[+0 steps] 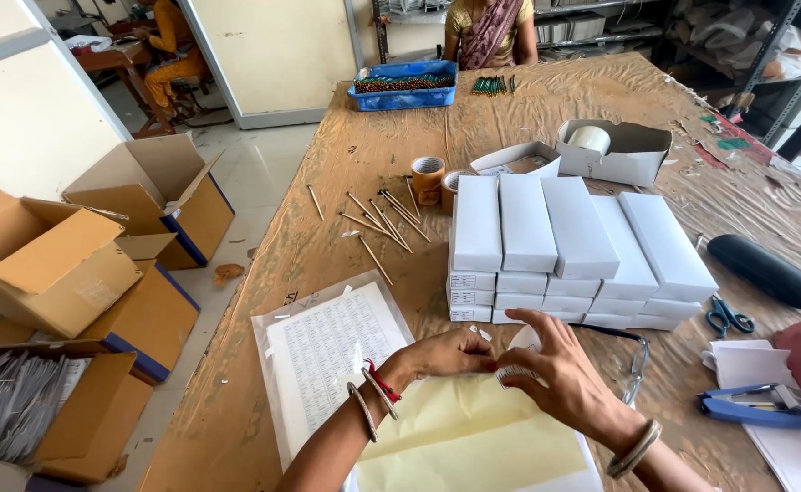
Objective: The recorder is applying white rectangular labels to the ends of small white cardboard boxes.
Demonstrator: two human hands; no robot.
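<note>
A single head-worn camera looks steeply down and forward, close over the table (327, 237), facing its far end.

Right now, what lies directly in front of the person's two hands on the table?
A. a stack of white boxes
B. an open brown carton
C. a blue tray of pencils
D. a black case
A: the stack of white boxes stands just beyond the left hand and the right hand; the blue tray is at the far end of the table, and the black case lies off to the right.
</note>
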